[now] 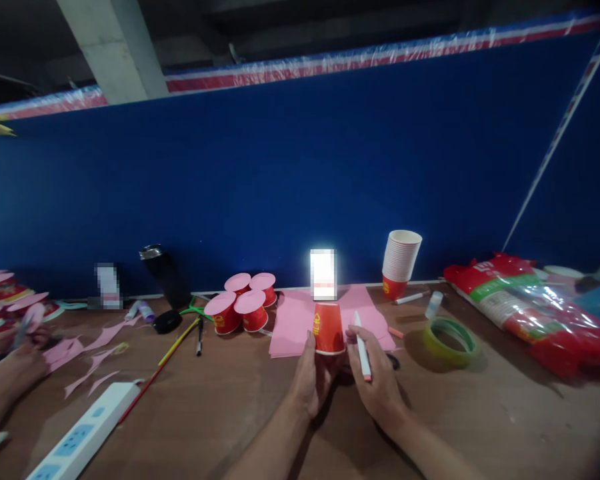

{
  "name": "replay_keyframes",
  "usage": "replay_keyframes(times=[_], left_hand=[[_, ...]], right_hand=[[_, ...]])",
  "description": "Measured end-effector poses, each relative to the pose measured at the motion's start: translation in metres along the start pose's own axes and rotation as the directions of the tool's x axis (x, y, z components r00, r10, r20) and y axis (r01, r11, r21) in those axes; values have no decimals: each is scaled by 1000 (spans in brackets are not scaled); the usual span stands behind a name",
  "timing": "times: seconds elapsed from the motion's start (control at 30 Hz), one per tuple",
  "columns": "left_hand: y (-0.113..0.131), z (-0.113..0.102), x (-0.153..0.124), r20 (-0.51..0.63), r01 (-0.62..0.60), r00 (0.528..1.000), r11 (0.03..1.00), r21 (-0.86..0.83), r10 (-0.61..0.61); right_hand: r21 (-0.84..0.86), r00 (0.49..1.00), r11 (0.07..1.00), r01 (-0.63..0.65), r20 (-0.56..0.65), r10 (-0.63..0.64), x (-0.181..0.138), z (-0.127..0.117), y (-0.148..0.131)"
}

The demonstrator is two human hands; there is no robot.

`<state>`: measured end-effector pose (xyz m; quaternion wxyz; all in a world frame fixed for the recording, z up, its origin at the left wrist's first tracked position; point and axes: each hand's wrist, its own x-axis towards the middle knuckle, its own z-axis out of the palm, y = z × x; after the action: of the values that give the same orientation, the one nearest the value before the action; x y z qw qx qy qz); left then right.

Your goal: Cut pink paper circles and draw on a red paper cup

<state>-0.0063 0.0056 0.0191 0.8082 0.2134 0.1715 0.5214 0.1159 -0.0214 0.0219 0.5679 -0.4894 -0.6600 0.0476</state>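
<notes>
My left hand [314, 380] is wrapped round a red paper cup [329, 328] with yellow print. The cup is upside down, its white rim at the bottom. In my right hand [377, 373] is a white marker [363, 357] with an orange-pink end that points towards me. My right fingertips are close to the cup's right side; whether they touch it I cannot tell. Behind the cup lie sheets of pink paper [293, 327]. Something dark, partly hidden, lies under my right hand.
Left of the paper stand several red cups topped with pink discs [250, 302]. A stack of cups [401, 260], a marker [413, 298], tape [449, 343] and a red bag [510, 300] are right. Left are a power strip [83, 433], a tumbler [167, 277] and another person's hands [17, 363].
</notes>
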Motion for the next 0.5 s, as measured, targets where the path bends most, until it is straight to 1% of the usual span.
replay_keyframes(times=[0.07,0.13,0.2,0.33,0.5], left_hand=[[1,-1,0,-22,2,1000,999,32,-1],[2,-2,0,-54,-19,998,999,33,20],[2,-3,0,-75,-29,997,1000,8,29],[1,-4,1,-75,-9,997,1000,-8,8],[0,-5,2,-109,-21,994,999,-41,16]], right_hand=[[35,999,999,42,-34,-41,-1,-3,-5],[67,996,994,85,-38,-83,-2,-7,-9],[102,991,986,132,-6,-132,-3,-10,-13],[158,969,961,228,60,-240,-3,-14,-16],[155,971,964,217,64,-229,-4,-11,-11]])
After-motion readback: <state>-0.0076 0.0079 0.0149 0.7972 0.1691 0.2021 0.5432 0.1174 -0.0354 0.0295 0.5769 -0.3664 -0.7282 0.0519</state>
